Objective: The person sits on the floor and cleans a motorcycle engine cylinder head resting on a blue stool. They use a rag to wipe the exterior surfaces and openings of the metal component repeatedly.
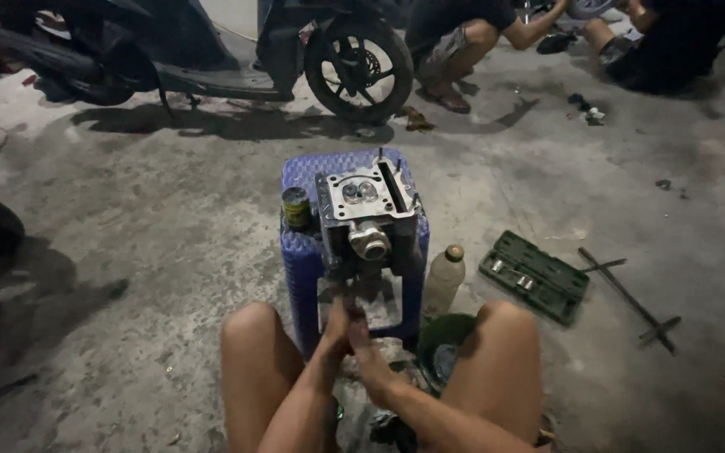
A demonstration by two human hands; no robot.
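Two bare hands meet low between the person's knees, just in front of a blue woven plastic stool (304,252). On the stool's top sits a grey cast-metal engine cylinder head (367,210), square in outline, its flat machined face turned up with two round valve faces showing in a shallow chamber, and a bright round port stub facing the person at the stool's near edge. A small yellow-and-green tin can (296,207) stands at the stool's left edge, just beside the head.

The left hand (335,329) and the right hand (368,346) are pressed close together, fingers curled inward, forearms converging from the thighs. Whether they pinch something small cannot be told; the spot is dim and blurred.

On the concrete floor (169,218), a clear plastic bottle (444,278) stands by the stool's right leg, with a dark green round basin (438,340) near it and an open green socket case (534,276) further right.
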